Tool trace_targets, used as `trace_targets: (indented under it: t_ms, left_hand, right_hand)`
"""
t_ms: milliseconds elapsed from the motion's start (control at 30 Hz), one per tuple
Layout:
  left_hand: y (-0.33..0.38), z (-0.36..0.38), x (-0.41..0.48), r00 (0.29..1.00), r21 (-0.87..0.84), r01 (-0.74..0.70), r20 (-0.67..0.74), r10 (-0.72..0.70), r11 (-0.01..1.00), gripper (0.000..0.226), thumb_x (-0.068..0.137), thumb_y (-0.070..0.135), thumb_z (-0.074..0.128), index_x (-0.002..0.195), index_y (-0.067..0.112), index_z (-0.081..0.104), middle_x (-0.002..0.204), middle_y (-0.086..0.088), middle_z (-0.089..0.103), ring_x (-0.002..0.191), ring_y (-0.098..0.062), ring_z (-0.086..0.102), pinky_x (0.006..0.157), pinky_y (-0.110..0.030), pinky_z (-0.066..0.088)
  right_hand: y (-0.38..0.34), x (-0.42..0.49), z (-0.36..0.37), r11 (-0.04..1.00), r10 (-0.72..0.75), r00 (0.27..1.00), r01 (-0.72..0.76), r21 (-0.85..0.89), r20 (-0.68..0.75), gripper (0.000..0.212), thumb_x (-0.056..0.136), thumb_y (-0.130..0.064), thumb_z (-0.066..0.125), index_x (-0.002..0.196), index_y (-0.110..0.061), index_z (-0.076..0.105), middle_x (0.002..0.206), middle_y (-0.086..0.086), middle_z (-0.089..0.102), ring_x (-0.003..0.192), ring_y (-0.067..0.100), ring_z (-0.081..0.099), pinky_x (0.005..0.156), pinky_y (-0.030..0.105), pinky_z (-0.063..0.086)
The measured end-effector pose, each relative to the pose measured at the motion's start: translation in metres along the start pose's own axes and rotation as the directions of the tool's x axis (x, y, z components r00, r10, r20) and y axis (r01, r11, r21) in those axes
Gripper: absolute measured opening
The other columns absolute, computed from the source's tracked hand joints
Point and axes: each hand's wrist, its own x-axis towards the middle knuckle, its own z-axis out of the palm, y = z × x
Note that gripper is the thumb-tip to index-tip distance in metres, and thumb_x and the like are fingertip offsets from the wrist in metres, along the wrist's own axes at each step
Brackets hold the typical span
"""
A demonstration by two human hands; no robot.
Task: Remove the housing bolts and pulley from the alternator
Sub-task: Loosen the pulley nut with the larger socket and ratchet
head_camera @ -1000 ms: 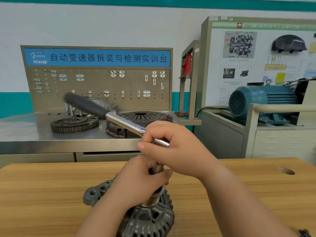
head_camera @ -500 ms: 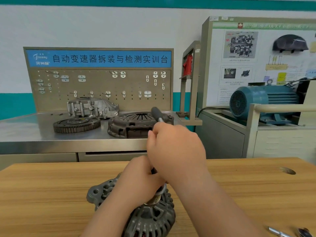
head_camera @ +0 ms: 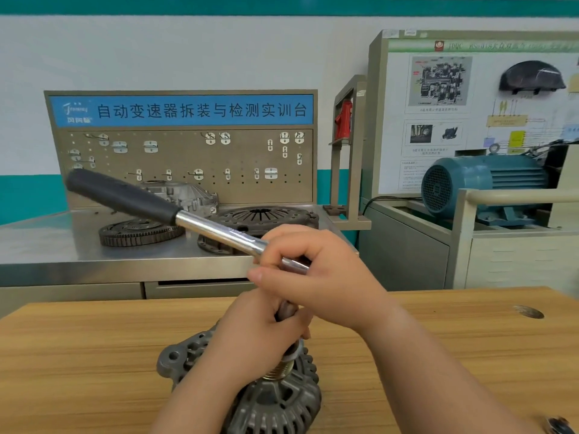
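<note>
A grey cast alternator (head_camera: 275,405) stands on the wooden table (head_camera: 454,346), pulley end up. Its ribbed metal pulley (head_camera: 280,369) shows just below my left hand (head_camera: 260,336), which grips the socket and pulley top. A long ratchet wrench (head_camera: 200,223) with a black grip and chrome shaft points up and to the left. My right hand (head_camera: 326,277) grips the chrome shaft near the ratchet head. The socket and the pulley nut are hidden by my hands.
Behind the table stands a steel bench (head_camera: 47,245) with a flywheel ring (head_camera: 138,233), a clutch cover (head_camera: 263,217) and a pegboard (head_camera: 188,164). A blue electric motor (head_camera: 479,186) sits on a cabinet at right. A small metal item (head_camera: 560,426) lies at the table's near right corner.
The wrench handle swung from pointing away behind my right hand back out to the upper left. My left hand stayed on the pulley.
</note>
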Motion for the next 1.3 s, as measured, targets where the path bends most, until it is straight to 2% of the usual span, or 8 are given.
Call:
trace_targets:
  t_ms: [233,367,500,633,800,1000,1167,1300]
  left_hand:
    - [-0.002,0.001,0.003,0.996,0.111,0.090,-0.021,-0.088,0.990,0.042,0.076,0.001,0.052,0.041,0.014,0.032,0.038,0.002,0.032,0.040,-0.013,0.025,0.039,-0.020,0.019]
    - [-0.003,0.002,0.003,0.999,0.036,0.032,-0.015,-0.031,0.999,0.026,0.070,0.022,0.058,0.057,0.008,0.040,0.050,-0.005,0.042,0.047,-0.012,0.030,0.047,-0.024,0.024]
    - [-0.001,0.000,0.002,1.000,-0.029,0.001,-0.019,-0.002,1.000,0.009,0.071,0.030,0.060,0.074,0.022,0.063,0.069,-0.001,0.067,0.063,-0.011,0.063,0.061,-0.036,0.053]
    - [0.000,0.000,-0.001,0.999,0.044,-0.032,-0.023,0.034,0.999,0.018,0.081,0.024,0.058,0.065,0.021,0.065,0.063,0.011,0.067,0.062,0.005,0.062,0.053,-0.017,0.045]
    - [-0.002,0.002,0.002,0.999,0.046,0.007,-0.051,-0.004,0.999,0.029,0.078,0.010,0.058,0.053,0.025,0.056,0.049,0.016,0.058,0.047,-0.001,0.051,0.044,-0.011,0.032]
    - [-0.003,0.003,0.006,0.996,0.073,0.059,-0.076,-0.053,0.996,0.031,0.073,0.004,0.054,0.048,0.012,0.038,0.046,-0.003,0.040,0.045,-0.011,0.025,0.041,-0.020,0.021]
    - [-0.002,0.003,0.004,0.999,-0.008,0.018,-0.029,-0.018,1.000,0.031,0.080,0.021,0.063,0.057,0.005,0.049,0.041,0.007,0.049,0.039,-0.001,0.045,0.041,-0.012,0.030]
    - [-0.003,0.001,0.004,0.999,-0.001,0.012,-0.035,-0.012,1.000,0.030,0.081,0.033,0.059,0.073,0.005,0.065,0.066,0.007,0.068,0.059,0.006,0.062,0.051,-0.011,0.042]
  right_hand:
    - [-0.010,0.005,0.027,0.744,0.156,0.935,-0.323,-0.585,-0.317,0.024,0.098,-0.046,0.040,0.087,-0.029,0.054,0.088,-0.002,0.058,0.081,0.017,0.053,0.061,0.030,0.035]
    - [-0.006,-0.001,0.019,0.878,0.089,0.954,-0.211,-0.430,-0.288,0.026,0.089,-0.038,0.057,0.069,-0.024,0.050,0.073,-0.006,0.057,0.079,0.009,0.048,0.068,0.031,0.040]
    - [-0.001,-0.002,0.008,0.986,-0.040,0.993,0.021,-0.167,-0.111,0.027,0.080,-0.010,0.069,0.059,-0.018,0.053,0.068,-0.011,0.053,0.077,0.008,0.053,0.078,0.039,0.047]
    - [0.004,-0.002,-0.003,0.994,-0.109,0.993,0.107,0.034,0.041,0.023,0.079,0.001,0.069,0.060,-0.003,0.057,0.072,0.000,0.054,0.078,0.015,0.055,0.079,0.038,0.048]
    - [0.003,-0.002,0.011,0.986,-0.005,0.989,-0.019,-0.165,-0.147,0.024,0.086,-0.022,0.068,0.064,-0.018,0.059,0.070,-0.010,0.056,0.079,0.010,0.055,0.079,0.043,0.047]
    - [-0.006,0.006,0.026,0.751,0.124,0.940,-0.299,-0.588,-0.319,0.025,0.097,-0.044,0.041,0.078,-0.028,0.043,0.084,-0.002,0.058,0.080,0.017,0.054,0.062,0.030,0.041]
    - [0.001,0.003,0.009,0.908,0.085,0.977,-0.158,-0.388,-0.198,0.024,0.085,-0.028,0.062,0.065,-0.021,0.054,0.068,-0.005,0.057,0.079,0.010,0.051,0.072,0.034,0.047]
    - [0.006,0.002,-0.005,0.994,-0.036,0.999,0.040,-0.099,0.036,0.024,0.079,-0.002,0.068,0.062,-0.013,0.055,0.072,-0.005,0.055,0.077,0.009,0.053,0.079,0.032,0.048]
